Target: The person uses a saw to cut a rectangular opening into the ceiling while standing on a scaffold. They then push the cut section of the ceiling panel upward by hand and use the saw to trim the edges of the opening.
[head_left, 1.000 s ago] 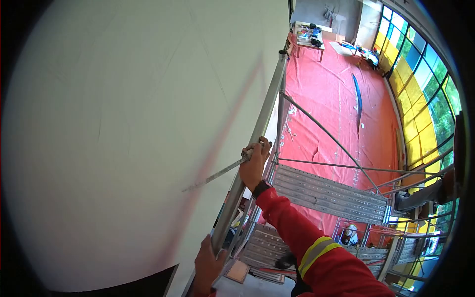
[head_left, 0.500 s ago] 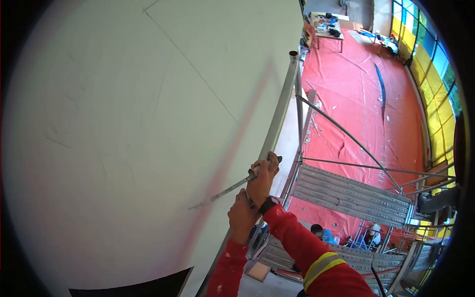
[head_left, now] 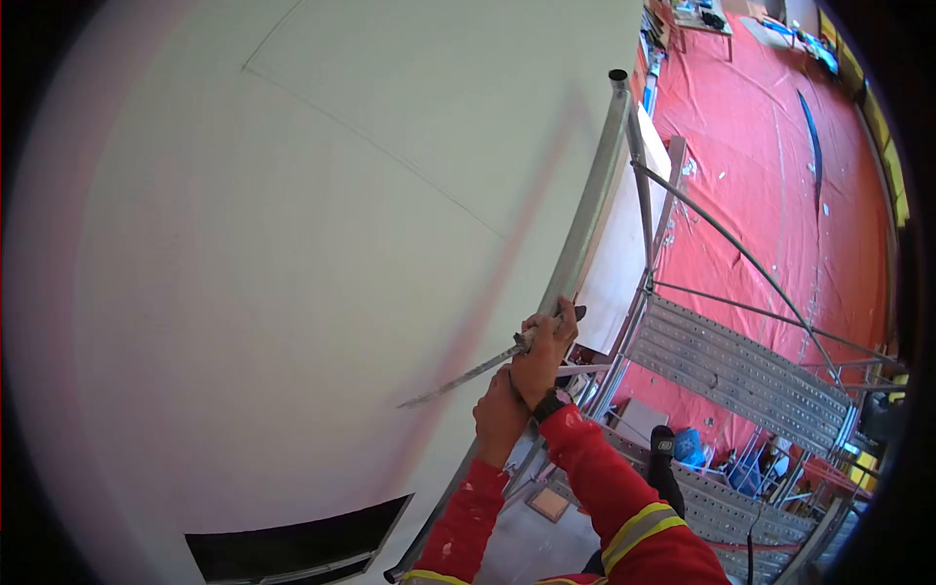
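Note:
A narrow-bladed hand saw (head_left: 466,376), its blade whitish and dusty, slants down to the left in front of the pale wall (head_left: 292,292). Wrapped round its dark handle is my right hand (head_left: 542,363), with a black watch at the wrist. Just below and touching it, my left hand (head_left: 499,421) is closed around the grey metal scaffold tube (head_left: 591,210), partly hiding it. The tube runs diagonally along the wall. Thin lines are drawn on the wall, and a dark rectangular opening (head_left: 292,546) lies at lower left.
Perforated scaffold planks (head_left: 741,356) and a diagonal brace (head_left: 731,239) are at right, high above a floor covered with red sheeting (head_left: 751,146). My shoe (head_left: 662,441) shows on the lower deck, near a small wooden board (head_left: 549,503). A table (head_left: 707,24) stands far off.
The view has shifted, so hands, saw and tube appear farther right, and more of the wall opening and lower deck shows. Both hands keep their grips.

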The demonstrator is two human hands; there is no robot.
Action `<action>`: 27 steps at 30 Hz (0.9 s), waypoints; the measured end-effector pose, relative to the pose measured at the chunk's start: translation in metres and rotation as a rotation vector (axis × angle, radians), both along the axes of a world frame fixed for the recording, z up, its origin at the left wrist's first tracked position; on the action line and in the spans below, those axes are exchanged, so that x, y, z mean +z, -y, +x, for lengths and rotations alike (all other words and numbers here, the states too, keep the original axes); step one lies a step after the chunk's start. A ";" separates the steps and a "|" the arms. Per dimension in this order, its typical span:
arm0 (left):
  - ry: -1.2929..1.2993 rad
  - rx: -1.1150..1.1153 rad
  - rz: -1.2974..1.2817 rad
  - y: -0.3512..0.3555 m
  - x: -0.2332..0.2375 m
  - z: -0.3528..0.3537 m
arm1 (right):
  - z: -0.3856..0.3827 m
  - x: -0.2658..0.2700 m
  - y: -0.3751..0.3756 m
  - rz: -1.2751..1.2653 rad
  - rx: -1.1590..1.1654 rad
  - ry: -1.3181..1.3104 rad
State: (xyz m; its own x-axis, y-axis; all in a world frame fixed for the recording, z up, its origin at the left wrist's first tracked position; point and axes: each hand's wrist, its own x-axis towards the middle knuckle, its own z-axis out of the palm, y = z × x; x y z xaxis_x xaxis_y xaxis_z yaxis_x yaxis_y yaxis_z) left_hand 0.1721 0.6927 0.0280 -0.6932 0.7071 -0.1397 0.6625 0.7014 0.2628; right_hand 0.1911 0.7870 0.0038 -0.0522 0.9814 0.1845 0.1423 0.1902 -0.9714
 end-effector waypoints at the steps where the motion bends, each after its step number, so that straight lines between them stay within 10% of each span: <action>1: 0.020 0.014 0.004 -0.001 0.000 0.000 | 0.001 0.001 -0.001 -0.004 -0.006 0.003; 27: 0.020 0.028 -0.028 -0.003 -0.014 -0.014 | 0.008 -0.005 -0.006 -0.101 0.121 0.058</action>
State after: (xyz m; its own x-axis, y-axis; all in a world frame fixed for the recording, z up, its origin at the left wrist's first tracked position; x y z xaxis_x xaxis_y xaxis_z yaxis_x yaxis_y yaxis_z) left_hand 0.1580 0.6955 0.0140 -0.7096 0.6830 -0.1732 0.6375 0.7270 0.2552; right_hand 0.1994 0.7930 -0.0014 -0.1789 0.9807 0.0789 0.1805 0.1115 -0.9772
